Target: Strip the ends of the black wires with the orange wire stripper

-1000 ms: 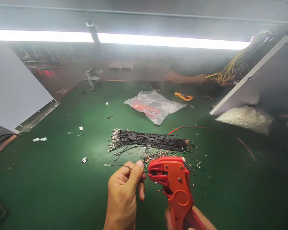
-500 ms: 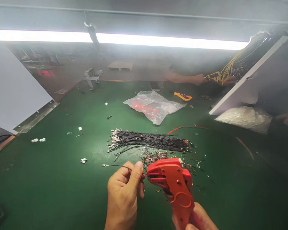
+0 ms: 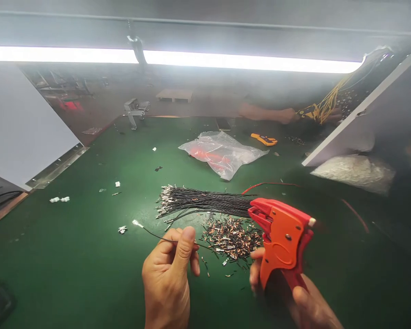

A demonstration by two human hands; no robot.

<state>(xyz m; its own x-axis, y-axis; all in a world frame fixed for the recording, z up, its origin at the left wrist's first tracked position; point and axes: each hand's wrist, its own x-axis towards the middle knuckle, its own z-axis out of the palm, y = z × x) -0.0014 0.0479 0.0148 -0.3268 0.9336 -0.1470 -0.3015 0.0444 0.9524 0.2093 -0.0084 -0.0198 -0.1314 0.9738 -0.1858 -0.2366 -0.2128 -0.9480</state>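
Note:
Between thumb and fingers, my left hand (image 3: 169,276) pinches a thin black wire (image 3: 154,235) with a pale metal terminal at its left end. To the right, my right hand (image 3: 303,297) is wrapped round the handle of a red and orange wire stripper (image 3: 284,237), its jaws pointing left and apart from the held wire. A bundle of black wires (image 3: 208,201) lies beyond the hands, terminals at the left; the tool hides its right end. Below it is a heap of black and copper-coloured scraps (image 3: 231,237).
A clear plastic bag (image 3: 224,153) with something red inside and a yellow-orange tool (image 3: 264,139) lie farther back. Small white pieces (image 3: 122,230) dot the left side. Another plastic bag (image 3: 354,171) sits right by a slanted panel. A person's arm (image 3: 270,113) shows at the back.
My right hand has moved the stripper right and up, away from my left hand, uncovering the scraps. My left hand has shifted slightly left, and the wire's terminal end is now higher.

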